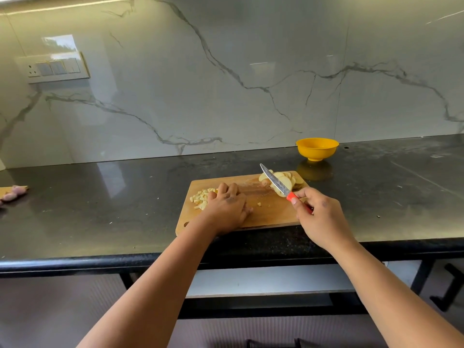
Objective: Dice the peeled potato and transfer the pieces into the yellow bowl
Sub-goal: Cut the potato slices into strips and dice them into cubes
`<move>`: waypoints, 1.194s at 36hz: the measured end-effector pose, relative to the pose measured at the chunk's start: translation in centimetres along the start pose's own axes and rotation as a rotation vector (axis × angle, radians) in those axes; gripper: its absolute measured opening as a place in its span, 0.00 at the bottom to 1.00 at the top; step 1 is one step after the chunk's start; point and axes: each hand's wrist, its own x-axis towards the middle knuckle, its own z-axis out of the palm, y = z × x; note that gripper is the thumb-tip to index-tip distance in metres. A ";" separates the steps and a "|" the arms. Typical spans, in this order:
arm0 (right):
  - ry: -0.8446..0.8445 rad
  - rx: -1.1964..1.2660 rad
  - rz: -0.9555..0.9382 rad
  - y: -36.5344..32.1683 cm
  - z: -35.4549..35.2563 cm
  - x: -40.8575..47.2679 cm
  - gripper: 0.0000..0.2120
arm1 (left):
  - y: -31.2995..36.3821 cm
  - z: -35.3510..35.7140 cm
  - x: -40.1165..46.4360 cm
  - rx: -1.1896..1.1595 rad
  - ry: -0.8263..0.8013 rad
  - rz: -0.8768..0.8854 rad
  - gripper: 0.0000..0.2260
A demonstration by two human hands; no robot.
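On the cutting board [266, 212] near the worktop's [100, 209] front edge, the left hand [229, 207] lies flat beside the diced potato [202, 198], while the right hand [319, 217] grips the knife [276, 183] against potato slices [283, 180]; the yellow bowl [316, 148] sits behind.

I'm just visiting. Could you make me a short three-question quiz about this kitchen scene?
1. True or false: the round yellow plastic bowl stands on the wooden chopping board.
2. Which hand holds the red-handled steel knife?
3. The pale diced potato cubes lie: A) in the bowl, B) beside the left hand, C) under the right hand.

Key: 1 false, it stands on the dark counter; 2 right; 3 B.
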 end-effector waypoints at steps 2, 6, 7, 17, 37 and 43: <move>0.000 0.002 -0.001 0.0 0.0 0.0 0.07 | -0.1 0.1 0.1 0.001 -0.025 0.003 0.17; -0.001 -0.001 -0.006 -0.1 0.0 0.0 0.07 | -0.5 0.4 0.1 0.007 0.132 -0.034 0.17; 0.000 -0.003 -0.007 -0.1 0.1 0.0 0.07 | -0.8 0.4 0.0 0.028 0.221 -0.061 0.17; 0.004 -0.002 -0.009 -0.1 0.0 0.0 0.06 | -1.0 -0.6 -0.4 -0.110 0.370 0.063 0.09; 0.018 0.007 -0.016 -0.1 -0.1 0.0 0.06 | 0.8 -0.1 0.8 -0.129 0.353 0.157 0.12; 0.028 0.030 0.013 0.0 -0.2 0.1 0.06 | 1.5 0.8 1.1 -0.004 0.318 0.192 0.08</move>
